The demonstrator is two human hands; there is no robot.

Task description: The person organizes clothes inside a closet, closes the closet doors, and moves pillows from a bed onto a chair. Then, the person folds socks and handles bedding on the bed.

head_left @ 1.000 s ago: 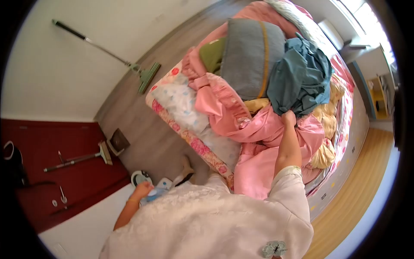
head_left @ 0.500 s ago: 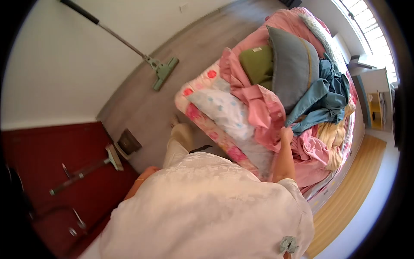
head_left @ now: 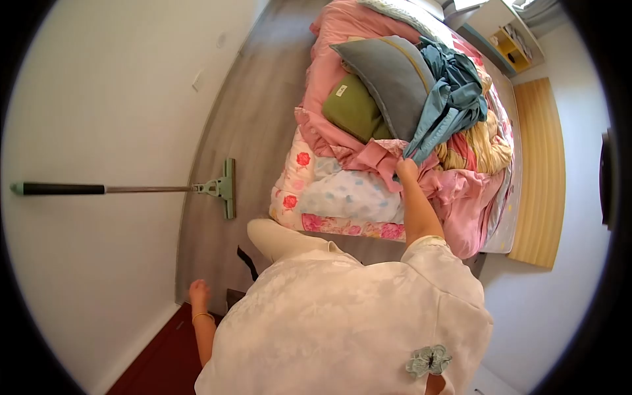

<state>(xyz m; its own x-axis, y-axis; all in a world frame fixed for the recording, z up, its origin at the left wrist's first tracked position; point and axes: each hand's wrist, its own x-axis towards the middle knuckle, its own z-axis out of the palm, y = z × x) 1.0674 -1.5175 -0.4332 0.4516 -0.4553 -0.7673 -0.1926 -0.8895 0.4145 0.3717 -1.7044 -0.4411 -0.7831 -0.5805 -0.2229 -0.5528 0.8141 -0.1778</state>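
My right hand (head_left: 407,169) is closed on the lower end of a crumpled teal garment (head_left: 431,122) lying on the bed. Under that hand the pink bedding (head_left: 375,158) is bunched up. Close beside the garment rest a grey cushion (head_left: 388,82) with a yellow stripe and a green cushion (head_left: 354,108). A white cloth with blue spots (head_left: 349,195) lies at the near edge of the floral mattress (head_left: 284,187). Away from the bed, my left hand (head_left: 199,294) hangs low at my side with loosely bent fingers, holding nothing.
A green-headed mop (head_left: 227,189) leans on the wall at left, its head on the grey floor (head_left: 227,118). Tan fabric (head_left: 490,148) and a wooden headboard (head_left: 543,174) are at right. A shelf unit (head_left: 517,49) stands farther back. Dark red surface (head_left: 158,355) shows lower left.
My view has turned to the right, so the bed sits higher and the mop lies level. My right hand keeps hold of the teal garment. My left hand has come out from my side.
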